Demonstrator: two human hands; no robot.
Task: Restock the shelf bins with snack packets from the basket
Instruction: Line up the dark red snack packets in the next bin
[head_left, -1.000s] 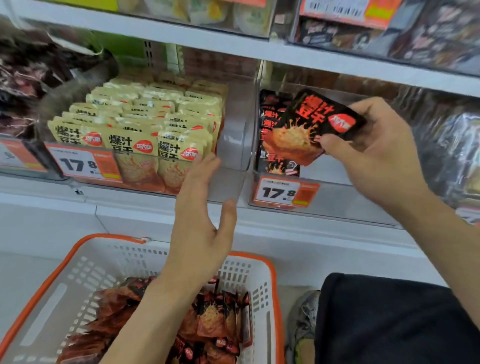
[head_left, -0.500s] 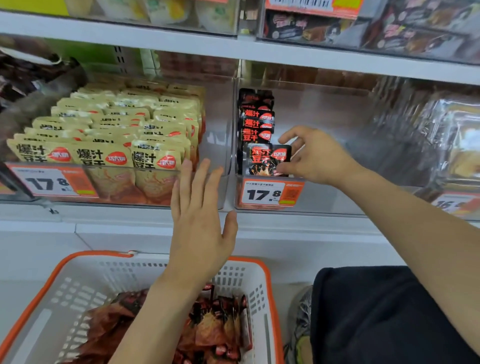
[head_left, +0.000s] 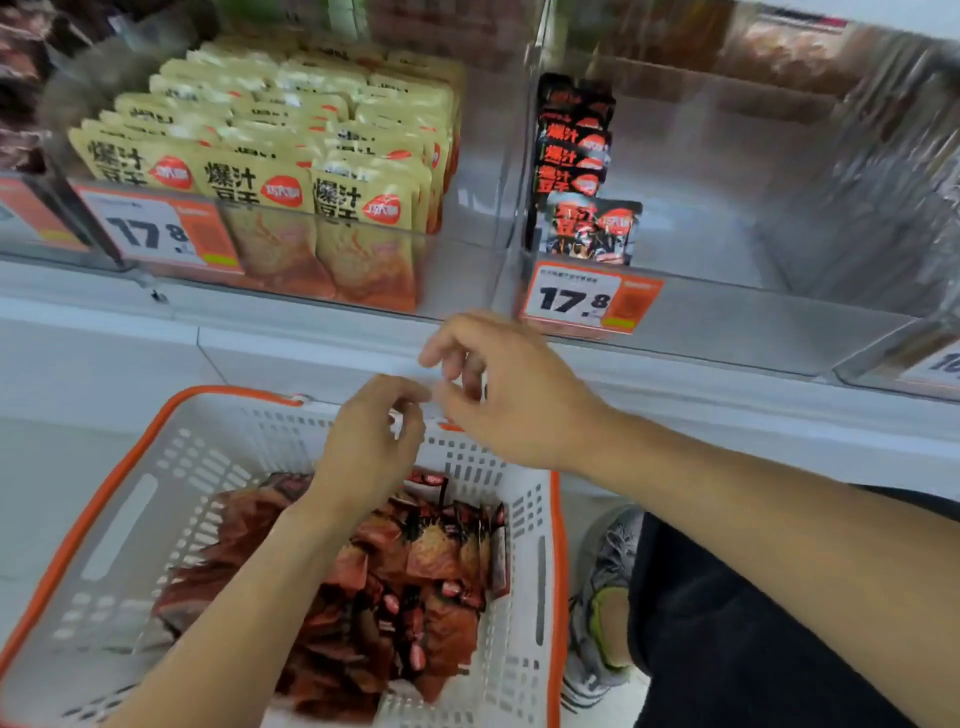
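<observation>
Two clear bins sit side by side on a white store shelf (head_left: 311, 332) above the orange-rimmed basket (head_left: 558, 545). Up and left of the basket, the left bin (head_left: 467, 218) is packed with yellow packets (head_left: 363, 218), three across in front. The right bin (head_left: 727, 208) has one row of about five black packets (head_left: 589, 228). Red-black packets (head_left: 415, 582) heap inside the basket. Over its far rim the left hand (head_left: 363, 452) and right hand (head_left: 514, 400) hover loosely curled, holding nothing

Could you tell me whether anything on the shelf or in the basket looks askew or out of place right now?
The front black packet in the right bin sits slightly tilted and forward of the row of black packets behind it. The yellow packets stand in tidy rows. The basket holds a loose heap, nothing spilled.
</observation>
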